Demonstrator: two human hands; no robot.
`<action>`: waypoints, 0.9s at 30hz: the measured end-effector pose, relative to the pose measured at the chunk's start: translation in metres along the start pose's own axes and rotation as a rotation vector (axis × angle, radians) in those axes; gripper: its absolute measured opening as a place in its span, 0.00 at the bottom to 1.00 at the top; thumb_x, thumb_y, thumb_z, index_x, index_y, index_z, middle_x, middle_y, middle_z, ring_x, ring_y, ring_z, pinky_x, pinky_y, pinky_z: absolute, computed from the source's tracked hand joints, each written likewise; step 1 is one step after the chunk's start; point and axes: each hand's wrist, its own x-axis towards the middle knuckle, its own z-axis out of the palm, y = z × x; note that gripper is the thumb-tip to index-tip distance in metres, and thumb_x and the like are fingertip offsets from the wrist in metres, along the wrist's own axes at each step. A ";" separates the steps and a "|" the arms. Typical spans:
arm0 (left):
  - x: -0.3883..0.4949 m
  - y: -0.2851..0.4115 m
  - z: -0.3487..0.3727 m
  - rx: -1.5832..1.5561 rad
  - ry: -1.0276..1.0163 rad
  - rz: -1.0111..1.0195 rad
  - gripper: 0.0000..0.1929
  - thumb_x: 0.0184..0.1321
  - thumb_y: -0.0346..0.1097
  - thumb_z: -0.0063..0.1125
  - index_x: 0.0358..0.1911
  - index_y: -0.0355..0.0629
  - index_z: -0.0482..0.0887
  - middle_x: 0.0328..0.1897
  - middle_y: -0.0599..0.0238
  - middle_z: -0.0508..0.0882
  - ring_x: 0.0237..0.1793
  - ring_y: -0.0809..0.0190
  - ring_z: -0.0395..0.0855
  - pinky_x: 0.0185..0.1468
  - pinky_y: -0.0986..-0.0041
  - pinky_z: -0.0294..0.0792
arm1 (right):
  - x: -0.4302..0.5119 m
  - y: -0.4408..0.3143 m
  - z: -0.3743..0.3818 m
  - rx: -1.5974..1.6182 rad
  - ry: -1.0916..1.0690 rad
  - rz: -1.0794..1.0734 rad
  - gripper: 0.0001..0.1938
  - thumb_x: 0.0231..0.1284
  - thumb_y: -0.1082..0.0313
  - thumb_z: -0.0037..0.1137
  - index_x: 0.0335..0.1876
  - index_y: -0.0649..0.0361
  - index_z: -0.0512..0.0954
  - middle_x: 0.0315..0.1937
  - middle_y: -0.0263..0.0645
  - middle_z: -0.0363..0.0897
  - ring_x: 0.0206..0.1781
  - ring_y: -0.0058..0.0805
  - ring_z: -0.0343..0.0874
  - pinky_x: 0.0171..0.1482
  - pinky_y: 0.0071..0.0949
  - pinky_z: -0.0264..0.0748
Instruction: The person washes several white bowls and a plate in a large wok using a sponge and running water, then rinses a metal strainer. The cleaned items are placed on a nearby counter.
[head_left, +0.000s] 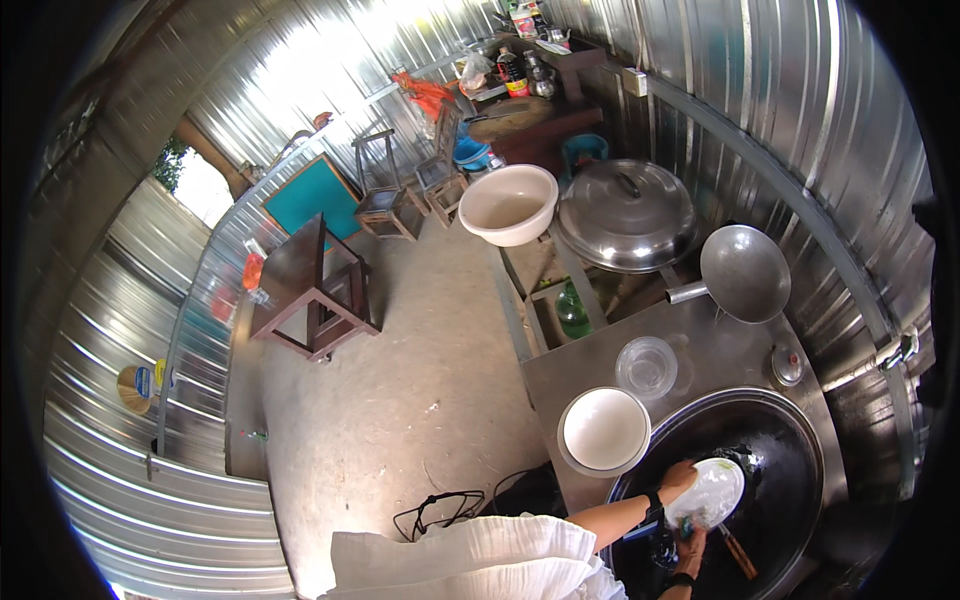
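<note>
A white oval plate (706, 495), wet and sudsy-looking, is tilted over a large dark wok (787, 480) set into a metal counter. My left hand (677, 482) grips the plate by its upper left rim. Against the plate's lower edge, my right hand (691, 551) holds a small greenish scrubber (685, 527), partly hidden by the fingers. A utensil with a wooden handle (739, 553) rests in the wok beside the right hand. Part of a blue handle (639, 532) shows below my left wrist. Water glistens at the wok's bottom.
Left of the wok stand stacked white bowls (606, 429) and a clear plastic bowl (646, 366). A small lidded pot (787, 365) and a long-handled metal pan (745, 274) sit along the right side. Farther off are a large domed lid (627, 214) and a white basin (508, 204).
</note>
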 end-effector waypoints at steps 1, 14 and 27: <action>0.004 0.012 -0.001 0.021 -0.006 0.075 0.16 0.53 0.38 0.42 0.40 0.37 0.79 0.41 0.46 0.80 0.43 0.45 0.78 0.46 0.59 0.68 | -0.006 -0.014 0.010 -0.052 0.048 -0.067 0.14 0.55 0.64 0.55 0.45 0.58 0.72 0.37 0.35 0.76 0.41 0.29 0.75 0.41 0.35 0.75; -0.015 0.151 -0.023 0.227 -0.173 0.596 0.23 0.47 0.29 0.45 0.51 0.43 0.75 0.35 0.49 0.82 0.37 0.46 0.79 0.43 0.58 0.70 | -0.123 -0.195 0.101 -1.094 0.049 -0.612 0.08 0.50 0.74 0.54 0.35 0.69 0.77 0.25 0.32 0.77 0.31 0.17 0.72 0.35 0.22 0.70; -0.054 0.162 -0.033 0.066 -0.218 0.723 0.25 0.44 0.20 0.45 0.49 0.50 0.77 0.40 0.65 0.84 0.34 0.65 0.83 0.41 0.77 0.73 | -0.151 -0.186 0.141 -1.215 0.007 -0.488 0.11 0.50 0.68 0.61 0.38 0.63 0.78 0.27 0.32 0.79 0.32 0.15 0.72 0.36 0.22 0.71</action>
